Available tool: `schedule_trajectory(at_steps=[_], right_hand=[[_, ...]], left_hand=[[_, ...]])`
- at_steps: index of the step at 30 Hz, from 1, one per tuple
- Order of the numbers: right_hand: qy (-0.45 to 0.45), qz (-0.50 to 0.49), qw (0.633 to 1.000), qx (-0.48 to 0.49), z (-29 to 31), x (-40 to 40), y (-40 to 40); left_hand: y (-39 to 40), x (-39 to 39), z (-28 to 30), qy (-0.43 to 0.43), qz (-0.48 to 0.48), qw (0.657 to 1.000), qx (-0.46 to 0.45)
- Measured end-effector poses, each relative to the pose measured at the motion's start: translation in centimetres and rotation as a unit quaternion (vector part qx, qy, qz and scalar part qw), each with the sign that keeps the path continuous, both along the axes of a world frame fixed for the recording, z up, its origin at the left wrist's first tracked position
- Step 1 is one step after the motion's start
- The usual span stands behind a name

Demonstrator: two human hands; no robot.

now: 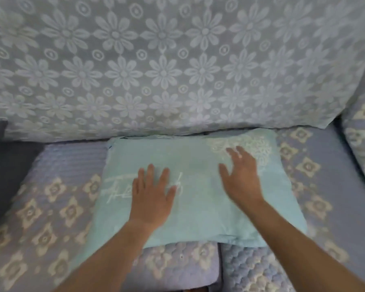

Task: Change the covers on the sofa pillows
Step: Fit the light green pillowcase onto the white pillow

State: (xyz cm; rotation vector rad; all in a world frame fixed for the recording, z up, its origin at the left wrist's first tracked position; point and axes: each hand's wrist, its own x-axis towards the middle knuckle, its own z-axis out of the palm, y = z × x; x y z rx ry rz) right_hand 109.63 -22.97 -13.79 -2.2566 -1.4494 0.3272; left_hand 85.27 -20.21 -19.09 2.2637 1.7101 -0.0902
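Pillow (198, 186) in a pale aqua cover lies flat on the sofa seat (51, 207), straight ahead of the person and under both hands. Its near edge overhangs the gap between two quilted seat cushions; its far edge butts against the sofa back.

Nearest the camera, two bare forearms come in from the bottom. The left hand (153, 196) rests palm-down on the left half of the pillow, fingers straight and slightly spread, gripping nothing. The right hand (241, 175) is a little farther out over the right half, fingers extended and relaxed, also holding nothing; it is blurred, so I cannot tell whether it touches the fabric or hovers just above it.

The pillow's long axis runs left to right across the view, parallel to the sofa back, so each hand sits toward one short end. The left hand is nearer the person. Judged from this, the next move depends on reaching a short end to find the cover's opening; which end has it is not visible.

Count: one pillow, two hands, two seat cushions in front, one more patterned cushion (362, 144) at the right edge.

Beyond stands the sofa back (156, 70), draped in a grey-blue daisy-patterned cloth
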Motion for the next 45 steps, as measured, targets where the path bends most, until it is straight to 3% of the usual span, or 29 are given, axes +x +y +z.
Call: schedule_trajectory(at_steps=[3,5,7,9,11,13,16,19,21,23,25,28,31,33,35,37,41,45], right_hand=[[-0.104,0.150,0.983,0.025,-3.1,-3.6,0.7],[-0.160,0.207,0.965,-0.032,-6.9,-0.7,0.3],[-0.187,0.093,0.955,-0.210,-12.1,7.0,-2.7],[-0.096,-0.116,0.905,-0.399,-14.9,15.1,-6.9],[0.020,-0.168,0.875,-0.454,-14.7,18.2,-9.6],[0.024,-0.188,0.906,-0.379,-12.2,17.0,-9.1],[-0.080,-0.230,0.964,-0.110,-9.8,13.1,-4.9],[-0.167,-0.107,0.978,0.066,-8.9,7.8,0.2],[-0.146,0.039,0.988,0.041,-9.0,2.9,2.1],[-0.179,0.223,0.958,-0.038,-9.4,-0.7,1.9],[-0.223,0.282,0.926,-0.118,-11.5,1.2,0.6],[-0.192,0.092,0.954,-0.210,-13.7,8.8,-1.6],[-0.053,-0.104,0.958,-0.263,-13.4,11.9,-3.5],[0.113,-0.242,0.932,-0.246,-13.0,12.1,-3.2],[0.242,-0.337,0.881,-0.227,-12.8,12.7,-2.6],[0.306,-0.367,0.854,-0.208,-12.1,13.5,-2.4],[0.343,-0.375,0.855,-0.103,-5.5,15.1,-3.8],[0.309,-0.399,0.863,-0.012,3.7,23.1,-5.0]], left_hand=[[0.5,5.5,-2.0,0.003,-0.074,0.997,0.032],[1.3,6.5,-5.0,0.031,-0.094,0.994,0.039],[1.4,3.7,-7.9,0.084,-0.041,0.996,0.008],[0.9,-0.8,-9.4,0.143,0.026,0.989,-0.019],[1.3,-4.1,-9.4,0.161,0.084,0.981,-0.060],[2.4,-4.9,-8.1,0.147,0.119,0.978,-0.084],[3.1,-3.7,-6.9,0.134,0.129,0.979,-0.080],[3.4,0.1,-6.0,0.086,0.117,0.989,-0.009],[2.9,3.6,-5.8,0.031,0.029,0.998,0.039],[2.1,5.4,-6.2,0.022,-0.097,0.993,0.069],[1.9,3.7,-7.3,0.053,-0.130,0.988,0.064],[2.6,-2.6,-7.9,0.107,0.068,0.992,0.018],[3.8,-7.9,-8.1,0.058,0.289,0.950,-0.106],[4.9,-8.9,-7.7,-0.063,0.385,0.910,-0.139],[5.4,-8.1,-6.2,-0.128,0.461,0.868,-0.131],[4.9,-7.3,-5.1,-0.154,0.495,0.843,-0.144],[2.3,-6.4,-3.0,-0.282,0.536,0.781,-0.151],[3.3,2.6,7.4,-0.371,0.503,0.766,-0.149]])
